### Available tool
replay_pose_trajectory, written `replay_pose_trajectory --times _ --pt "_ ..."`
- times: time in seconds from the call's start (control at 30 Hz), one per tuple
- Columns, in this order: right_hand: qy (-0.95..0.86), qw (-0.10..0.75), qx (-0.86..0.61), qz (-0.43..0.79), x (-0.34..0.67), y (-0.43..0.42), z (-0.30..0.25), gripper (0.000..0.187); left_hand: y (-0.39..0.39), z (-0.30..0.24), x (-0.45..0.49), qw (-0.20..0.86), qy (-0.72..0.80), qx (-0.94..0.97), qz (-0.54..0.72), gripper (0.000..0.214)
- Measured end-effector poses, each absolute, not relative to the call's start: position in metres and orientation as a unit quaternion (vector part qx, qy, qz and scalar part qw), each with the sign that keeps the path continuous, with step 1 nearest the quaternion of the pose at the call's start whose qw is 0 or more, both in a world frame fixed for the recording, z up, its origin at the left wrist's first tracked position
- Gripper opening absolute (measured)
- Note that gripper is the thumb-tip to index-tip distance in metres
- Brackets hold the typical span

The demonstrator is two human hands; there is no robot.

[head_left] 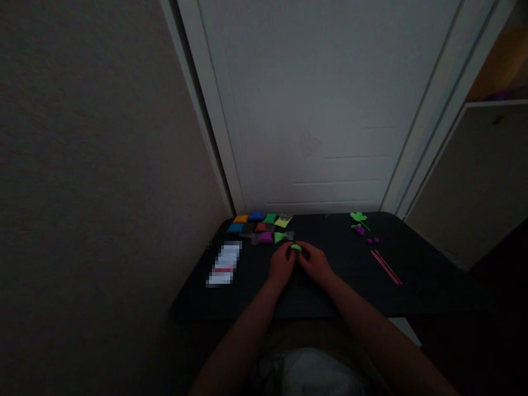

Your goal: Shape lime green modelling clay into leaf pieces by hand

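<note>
Between my fingertips, a small piece of bright green modelling clay (296,247) is pinched above the dark table. My left hand (282,265) closes on it from the left and my right hand (314,262) from the right, with the fingertips of both meeting around it. Just beyond my hands lies an opened packet of light green clay (281,236), beside a packet of purple clay (266,237). At the right, a green clover-like shape with a stem (358,216) lies near a purple cluster (358,230) and small purple balls (373,241).
Several coloured clay packets (256,216) lie at the table's back left. A blurred white sheet (225,264) is at the left, and two pink sticks (386,267) lie at the right. The dark table (338,297) meets a white panelled door (313,110) behind.
</note>
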State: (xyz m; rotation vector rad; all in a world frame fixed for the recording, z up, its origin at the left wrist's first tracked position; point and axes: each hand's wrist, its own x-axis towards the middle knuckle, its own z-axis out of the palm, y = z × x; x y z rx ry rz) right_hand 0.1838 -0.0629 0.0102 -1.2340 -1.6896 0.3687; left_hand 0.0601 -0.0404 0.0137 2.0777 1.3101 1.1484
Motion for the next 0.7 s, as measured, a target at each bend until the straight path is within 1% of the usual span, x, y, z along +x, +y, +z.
replay_pose_trajectory --times 0.2,0.47,0.7 --pt "-0.696 0.481 -0.511 0.153 0.1848 -0.0638 0.0101 0.035 -0.039 0.0115 0.0595 0.214 0.466 0.746 0.425 0.024" --pt "-0.705 0.45 -0.525 0.157 0.1848 -0.0637 0.0093 0.036 -0.0399 0.012 0.0598 0.211 0.485 0.727 0.439 0.022" --pt "-0.695 0.474 -0.516 0.163 0.1852 -0.0641 0.0111 0.033 -0.0386 0.0103 0.0595 0.24 0.482 0.715 0.447 0.027"
